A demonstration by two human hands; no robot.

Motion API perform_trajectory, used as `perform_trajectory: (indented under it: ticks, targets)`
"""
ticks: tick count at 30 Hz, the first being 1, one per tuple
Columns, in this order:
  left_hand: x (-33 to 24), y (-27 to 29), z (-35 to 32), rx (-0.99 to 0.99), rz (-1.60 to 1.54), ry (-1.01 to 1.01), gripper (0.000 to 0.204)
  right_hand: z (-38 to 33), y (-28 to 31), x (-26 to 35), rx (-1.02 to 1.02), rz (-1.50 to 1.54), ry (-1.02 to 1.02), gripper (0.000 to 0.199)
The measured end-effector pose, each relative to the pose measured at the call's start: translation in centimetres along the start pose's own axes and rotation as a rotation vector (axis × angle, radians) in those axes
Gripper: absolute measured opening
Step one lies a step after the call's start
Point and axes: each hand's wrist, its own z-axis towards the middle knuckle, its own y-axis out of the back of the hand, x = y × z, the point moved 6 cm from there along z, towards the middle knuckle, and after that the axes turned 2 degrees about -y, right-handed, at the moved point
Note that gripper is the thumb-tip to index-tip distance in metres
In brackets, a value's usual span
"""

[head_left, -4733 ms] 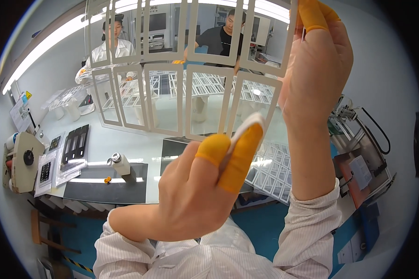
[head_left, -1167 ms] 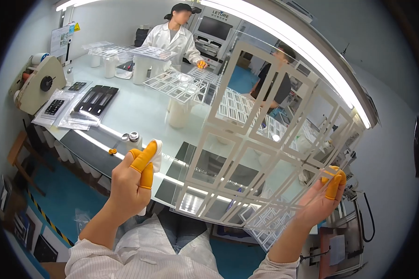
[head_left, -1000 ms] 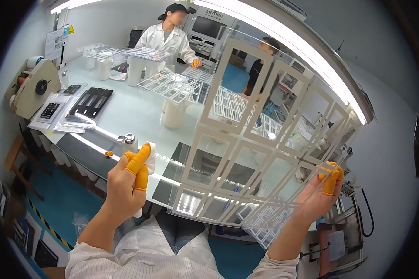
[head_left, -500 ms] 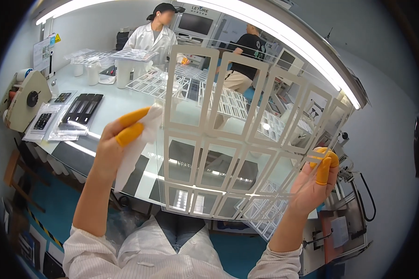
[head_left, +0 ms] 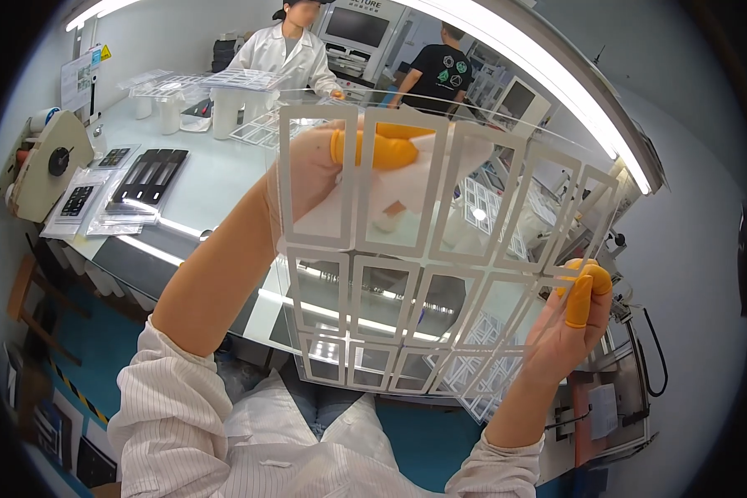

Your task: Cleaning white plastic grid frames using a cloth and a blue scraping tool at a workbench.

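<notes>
I hold up a clear plastic sheet (head_left: pixel 390 324) printed with a grid of white rectangular frames, between my face and the workbench. My right hand (head_left: pixel 574 319), with orange finger cots, pinches the sheet's right edge. My left hand (head_left: pixel 328 178), also in orange finger cots, is behind the sheet's upper part and presses a white wiping cloth (head_left: pixel 407 195) against its far side.
A white workbench (head_left: pixel 216 178) carries black trays (head_left: pixel 145 174), bagged parts, a tape dispenser (head_left: pixel 46 162) at the left and stacks of similar sheets on white stands (head_left: pixel 241 83). Two people stand at the far side: one in a white coat (head_left: pixel 286 54), one in a black shirt (head_left: pixel 440 75).
My left hand with the cloth has gone from the sheet's left edge up and right, behind its upper part. The sheet has tilted more upright and nearer to me. The right hand keeps its pinch.
</notes>
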Motion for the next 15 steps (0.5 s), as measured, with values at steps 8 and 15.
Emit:
perform_trajectory:
  ticks: [8,15]
  targets:
    - [-5.3,3.0,0.8,-0.07,0.361,-0.346,0.038,-0.1,0.9,0.7,0.009,0.08,0.002,0.024]
    - [-13.4,0.9,-5.6,-0.582,1.236,-0.787,0.038,-0.1,2.0,1.5,-0.054,-0.028,0.087,0.024]
